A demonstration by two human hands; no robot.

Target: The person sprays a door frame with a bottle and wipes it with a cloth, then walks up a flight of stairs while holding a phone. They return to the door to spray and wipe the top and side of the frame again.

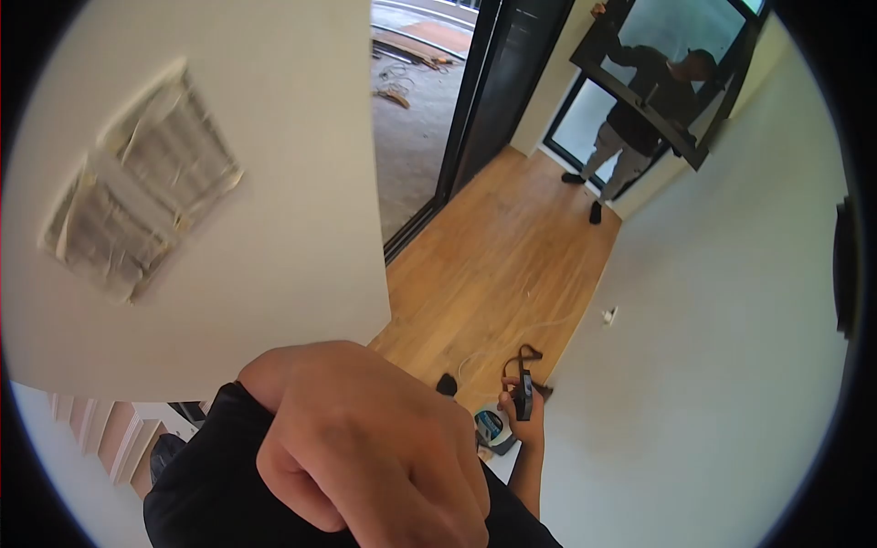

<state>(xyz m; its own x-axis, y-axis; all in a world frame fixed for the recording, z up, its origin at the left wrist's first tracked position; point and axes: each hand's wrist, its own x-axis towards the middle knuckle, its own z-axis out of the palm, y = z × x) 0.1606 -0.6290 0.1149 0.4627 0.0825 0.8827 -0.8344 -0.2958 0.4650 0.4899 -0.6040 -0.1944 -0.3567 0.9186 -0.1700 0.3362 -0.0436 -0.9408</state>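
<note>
Large in the foreground, my left hand (365,438) is raised close to the camera, its fingers bent and pressed together. Its fingertips lie out of sight, so anything between them is hidden. Lower and further right, my right hand (523,425) grips a small flat black device (524,395), held upright. A dark strap (528,351) loops above the device. Just left of the right hand is a teal and white object (491,427), partly covered by my left hand.
Wooden floor (493,265) runs between white walls. At the far end a person (630,119) stands holding a black-framed panel (639,108). An open doorway (411,137) is on the left, near taped wall openings (174,146). A thin cable and a wall socket (609,316) are at right.
</note>
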